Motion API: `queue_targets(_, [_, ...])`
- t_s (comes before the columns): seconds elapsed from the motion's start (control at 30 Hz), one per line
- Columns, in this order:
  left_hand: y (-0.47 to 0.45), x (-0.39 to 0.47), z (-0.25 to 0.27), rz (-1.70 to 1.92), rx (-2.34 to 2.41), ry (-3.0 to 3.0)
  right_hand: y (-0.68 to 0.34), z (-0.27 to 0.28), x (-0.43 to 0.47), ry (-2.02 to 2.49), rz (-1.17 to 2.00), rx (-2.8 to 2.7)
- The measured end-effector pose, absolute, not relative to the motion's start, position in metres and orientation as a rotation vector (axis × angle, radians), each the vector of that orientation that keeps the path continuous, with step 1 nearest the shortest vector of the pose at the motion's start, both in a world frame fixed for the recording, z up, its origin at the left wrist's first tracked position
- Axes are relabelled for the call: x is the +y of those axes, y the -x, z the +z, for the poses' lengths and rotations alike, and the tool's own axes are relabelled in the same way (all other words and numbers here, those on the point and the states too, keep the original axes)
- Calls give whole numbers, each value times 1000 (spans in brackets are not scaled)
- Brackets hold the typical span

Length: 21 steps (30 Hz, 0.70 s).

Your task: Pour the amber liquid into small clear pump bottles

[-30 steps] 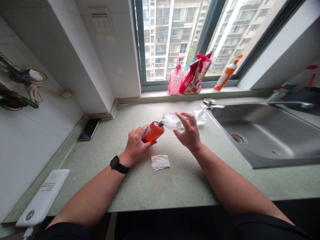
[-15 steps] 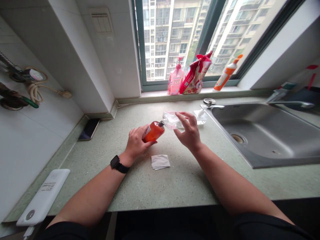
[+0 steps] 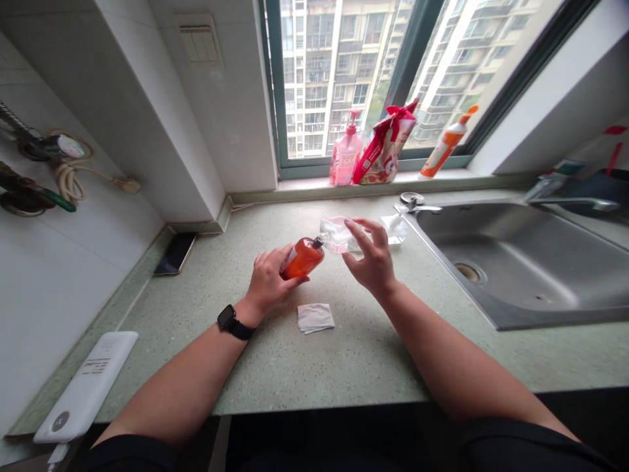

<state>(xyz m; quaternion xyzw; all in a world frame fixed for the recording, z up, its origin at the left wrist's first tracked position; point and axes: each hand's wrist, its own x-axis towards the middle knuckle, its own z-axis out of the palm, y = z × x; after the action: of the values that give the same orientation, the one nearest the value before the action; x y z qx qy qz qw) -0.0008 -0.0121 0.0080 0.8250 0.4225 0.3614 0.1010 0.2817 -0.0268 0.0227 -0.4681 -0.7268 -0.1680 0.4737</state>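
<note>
My left hand [image 3: 270, 272] is wrapped round a bottle of orange liquid [image 3: 303, 258]. The bottle is tilted, its black threaded neck pointing up and to the right. Against that neck lies the end of a clear plastic container [image 3: 335, 235], its exact shape hard to make out. Thumb and fingers of my right hand [image 3: 372, 257] curve round the container's right side. Just beyond this hand is a clear item with a white top [image 3: 394, 228], partly hidden. Below the bottle, a folded white tissue [image 3: 315, 317] lies on the speckled counter [image 3: 275, 373].
To the right is a steel sink [image 3: 511, 262]. A dark phone [image 3: 175, 254] lies by the left wall, and a white power bank [image 3: 87, 387] at the front left. On the windowsill stand a pink pump bottle [image 3: 346, 157], a red bag [image 3: 386, 147] and an orange-white bottle [image 3: 448, 144].
Almost nothing differs. The clear container seems very slightly turned in my right hand, while the orange bottle stays in place in my left hand.
</note>
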Motion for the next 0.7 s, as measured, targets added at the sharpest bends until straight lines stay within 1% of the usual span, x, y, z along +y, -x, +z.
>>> queue_targets(0.33, [1, -13, 9, 1064, 1242, -2435, -282, 22, -27, 1142, -362, -1766])
queue_targets(0.7, [1, -12, 8, 1076, 1231, -2446, -281, 23, -27, 1108, -465, -1757])
